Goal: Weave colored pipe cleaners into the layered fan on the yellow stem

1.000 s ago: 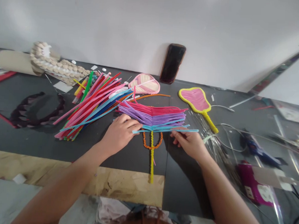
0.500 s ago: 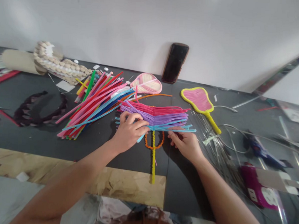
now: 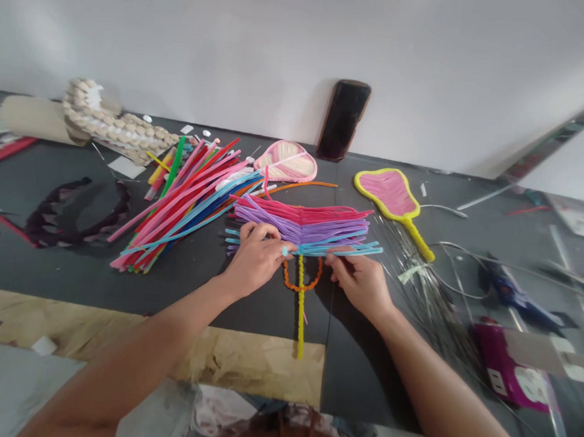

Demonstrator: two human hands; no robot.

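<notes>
- Pink, purple and blue pipe cleaners (image 3: pixel 301 222) lay in fanned rows on the dark desk (image 3: pixel 192 301), above a yellow stem (image 3: pixel 300 318).
- They looked light, soft and bendable, best pinched near their ends.
- The left hand (image 3: pixel 256 259) was curled, its fingertips gripping the rows' left ends.
- The right hand (image 3: pixel 360 282) pinched the lowest blue strands between thumb and fingers.
- A loose multicoloured heap (image 3: pixel 184 205) lay farther left.
</notes>
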